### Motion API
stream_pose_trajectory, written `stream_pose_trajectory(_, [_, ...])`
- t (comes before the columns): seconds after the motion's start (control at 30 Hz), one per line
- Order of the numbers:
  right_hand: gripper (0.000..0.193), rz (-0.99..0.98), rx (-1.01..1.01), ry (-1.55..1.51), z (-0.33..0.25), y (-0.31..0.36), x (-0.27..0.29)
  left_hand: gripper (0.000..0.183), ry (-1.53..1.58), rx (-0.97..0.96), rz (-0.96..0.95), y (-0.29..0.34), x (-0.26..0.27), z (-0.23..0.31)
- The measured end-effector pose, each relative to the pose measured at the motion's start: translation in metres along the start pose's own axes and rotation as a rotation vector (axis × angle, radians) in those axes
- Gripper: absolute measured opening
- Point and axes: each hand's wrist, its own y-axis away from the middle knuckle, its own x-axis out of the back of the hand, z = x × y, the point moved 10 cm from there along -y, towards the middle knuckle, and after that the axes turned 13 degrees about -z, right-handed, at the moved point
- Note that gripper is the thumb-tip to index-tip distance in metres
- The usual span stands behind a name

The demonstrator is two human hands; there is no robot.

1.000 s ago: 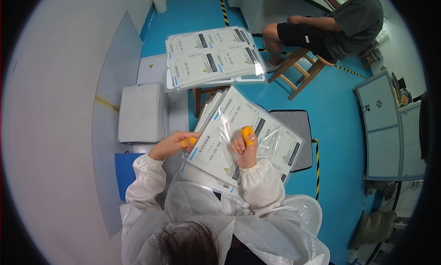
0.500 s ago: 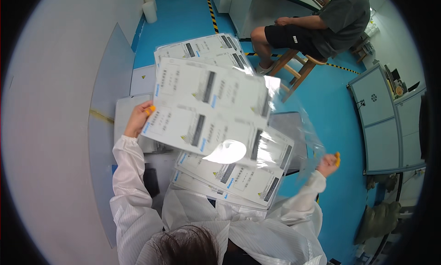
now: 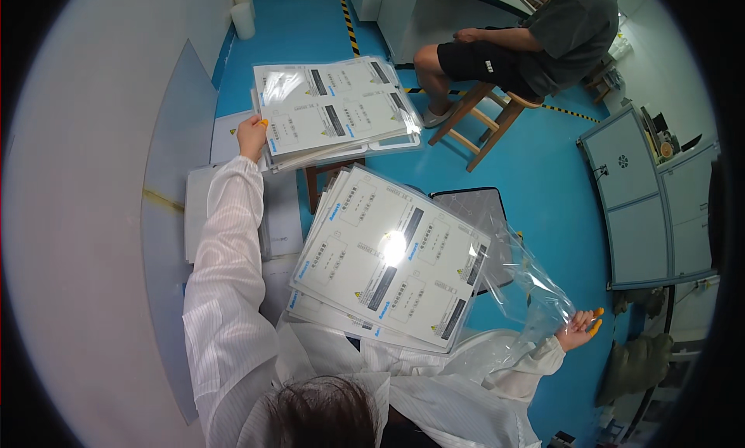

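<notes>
My left hand [image 3: 251, 139] reaches out to the far stack and pinches the left edge of the top printed white sheet [image 3: 310, 122], which lies over the other sheets there. Off to the right, my right hand [image 3: 576, 330] is closed on a crumpled clear plastic film [image 3: 531, 285] that trails back toward the near stack. Orange finger cots cover some fingertips. A second pile of printed sheets [image 3: 372, 246] rests slightly fanned on my lap, its glossy top catching the light.
The far stack is on a brown wooden stool [image 3: 313, 188]. Beyond it a person [image 3: 559, 52] sits on another wooden stool [image 3: 489, 122]. White boxes [image 3: 203, 207] stand along the left wall, grey cabinets [image 3: 644, 207] at the right. A dark-edged grey seat [image 3: 489, 203] lies behind the lap pile.
The left hand has carried the printed sheet away from above the lap pile onto the far stack. My right hand has moved down and outward, drawing the clear film off to the right.
</notes>
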Motion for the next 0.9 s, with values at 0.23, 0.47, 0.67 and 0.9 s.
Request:
stream_pose_trajectory(0.23, [0.035, -0.555, -0.454, -0.12, 0.131, 0.048, -0.181, 0.032, -0.595, -0.156, 0.209, 0.035, 0.022, 0.026])
stream_pose_trajectory(0.47, [0.049, -1.007, -1.099, 0.456, 0.375, 0.258, -0.243, 0.03, -0.276, -0.064, -0.48, 0.162, -0.024, -0.007])
stream_pose_trajectory(0.67, [0.015, -1.243, -0.849, 1.006, 0.46, 0.298, -0.233, 0.029, -0.353, 0.18, -0.776, 0.279, -0.044, -0.041])
stream_pose_trajectory(0.9, [0.016, -1.038, -0.877, 0.927, 0.466, 0.282, -0.223, 0.036, -0.13, 0.065, -0.586, 0.282, -0.047, -0.017])
